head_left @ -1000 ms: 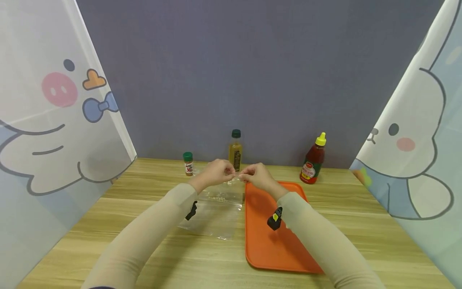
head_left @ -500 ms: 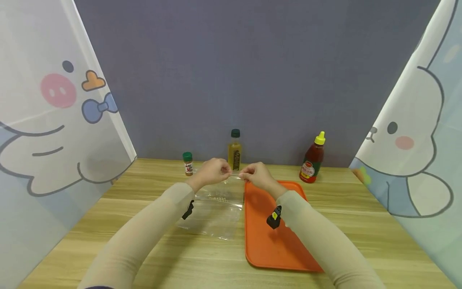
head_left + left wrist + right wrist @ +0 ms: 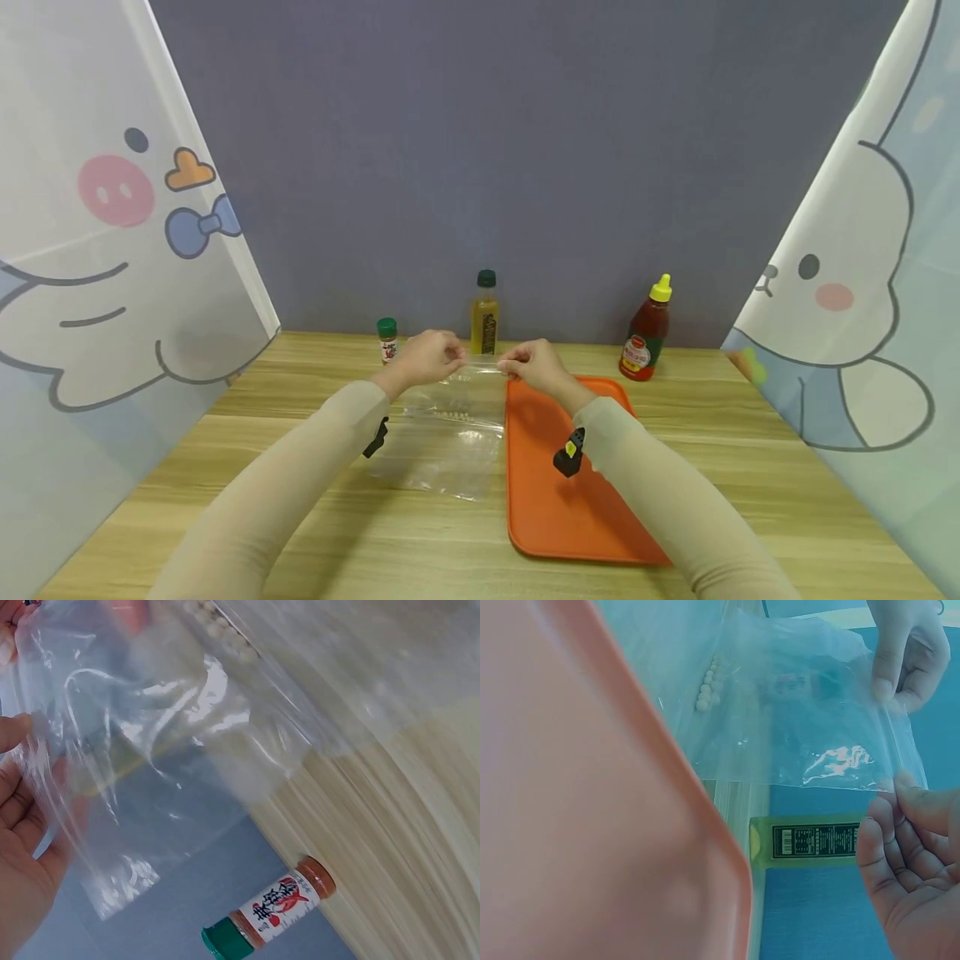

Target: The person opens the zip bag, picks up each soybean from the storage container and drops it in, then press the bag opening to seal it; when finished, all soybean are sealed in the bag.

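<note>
A clear zip bag (image 3: pixel 480 390) hangs by its top edge between the two hands. Small round beige balls (image 3: pixel 705 694) sit in a row along its bottom. My left hand (image 3: pixel 426 360) pinches the left part of the bag's edge between thumb and fingers. At the right end of that edge, my right hand (image 3: pixel 536 367) pinches it too, as the right wrist view shows, with its other fingers loosely curled. More clear plastic (image 3: pixel 438 460) lies flat on the wooden table, nearer than the bag.
An orange tray (image 3: pixel 562 517) lies right of the bag, under the right forearm. Behind stand a green-capped spice jar (image 3: pixel 274 907), an oil bottle (image 3: pixel 485 321) and a red sauce bottle (image 3: pixel 645 337) with a yellow cap. A grey panel (image 3: pixel 480 150) closes off the back.
My left hand has slid leftward along the bag's top edge, away from the right hand, widening the gap between them. The right hand stays almost where it was, still pinching.
</note>
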The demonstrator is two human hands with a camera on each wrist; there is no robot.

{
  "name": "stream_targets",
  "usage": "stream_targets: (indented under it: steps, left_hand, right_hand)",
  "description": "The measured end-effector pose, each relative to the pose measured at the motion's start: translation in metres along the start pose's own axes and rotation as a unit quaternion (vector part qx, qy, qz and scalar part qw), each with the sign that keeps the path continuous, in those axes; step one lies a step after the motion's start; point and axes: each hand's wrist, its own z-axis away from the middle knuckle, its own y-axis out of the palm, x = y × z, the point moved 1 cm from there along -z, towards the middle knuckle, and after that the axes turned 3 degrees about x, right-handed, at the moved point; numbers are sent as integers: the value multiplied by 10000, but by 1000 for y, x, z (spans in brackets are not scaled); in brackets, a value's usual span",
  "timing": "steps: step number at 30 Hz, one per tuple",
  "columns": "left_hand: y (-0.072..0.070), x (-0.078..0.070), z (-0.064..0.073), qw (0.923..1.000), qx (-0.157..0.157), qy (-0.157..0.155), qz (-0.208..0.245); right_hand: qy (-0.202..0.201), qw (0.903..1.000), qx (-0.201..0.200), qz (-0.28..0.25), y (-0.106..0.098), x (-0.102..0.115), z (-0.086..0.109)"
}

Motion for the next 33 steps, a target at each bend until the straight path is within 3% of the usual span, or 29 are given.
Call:
stream_targets:
  steps: [13, 20, 33]
  left_hand:
    - [-4, 17, 14, 9998, -114, -67, -163]
    - [-7, 25, 20, 9997, -224, -6, 41]
    - [-11, 41, 31, 9991, -203, -232, 296]
  right_hand:
    - [128, 9999, -64, -71, -1, -3, 1]
    - [108, 9999, -81, -108, 0, -2, 1]
    - [116, 9997, -187, 41, 0, -1, 3]
